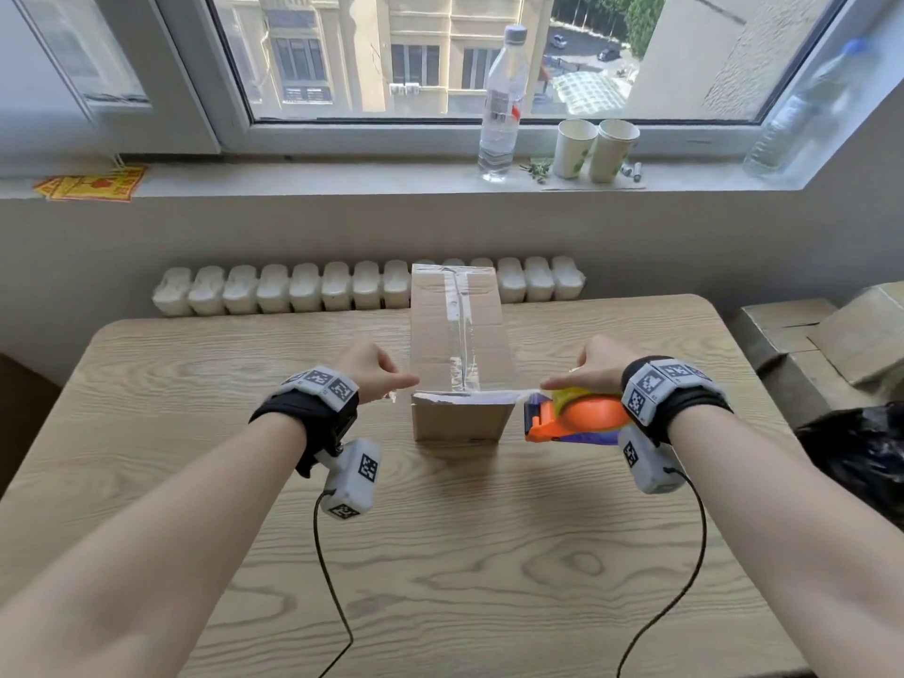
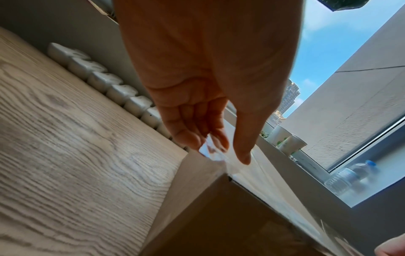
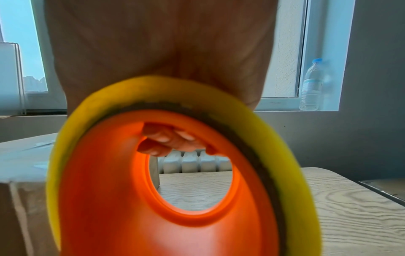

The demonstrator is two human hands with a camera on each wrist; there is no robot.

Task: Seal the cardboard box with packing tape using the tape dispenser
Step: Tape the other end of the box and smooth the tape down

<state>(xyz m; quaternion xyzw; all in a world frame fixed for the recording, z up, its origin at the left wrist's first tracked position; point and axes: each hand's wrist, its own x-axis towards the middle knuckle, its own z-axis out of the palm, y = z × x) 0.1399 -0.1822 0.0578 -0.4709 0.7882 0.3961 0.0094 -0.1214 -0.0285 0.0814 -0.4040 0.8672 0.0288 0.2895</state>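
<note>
A long cardboard box (image 1: 460,335) lies in the middle of the wooden table (image 1: 440,555), with clear tape running along its top seam. A strip of clear tape (image 1: 469,396) stretches across the box's near top edge. My left hand (image 1: 391,381) pinches the strip's free end (image 2: 211,152) between thumb and fingers, just left of the box corner (image 2: 197,199). My right hand (image 1: 587,369) grips the orange tape dispenser (image 1: 582,418) with its yellow roll (image 3: 274,131) at the box's right side. Its fingers (image 3: 168,142) curl through the dispenser's hole.
A water bottle (image 1: 501,105), two paper cups (image 1: 594,149) and a second bottle (image 1: 807,115) stand on the window sill. A white radiator (image 1: 293,288) runs behind the table. Stacked cardboard boxes (image 1: 822,335) and a dark object (image 1: 856,457) sit to the right.
</note>
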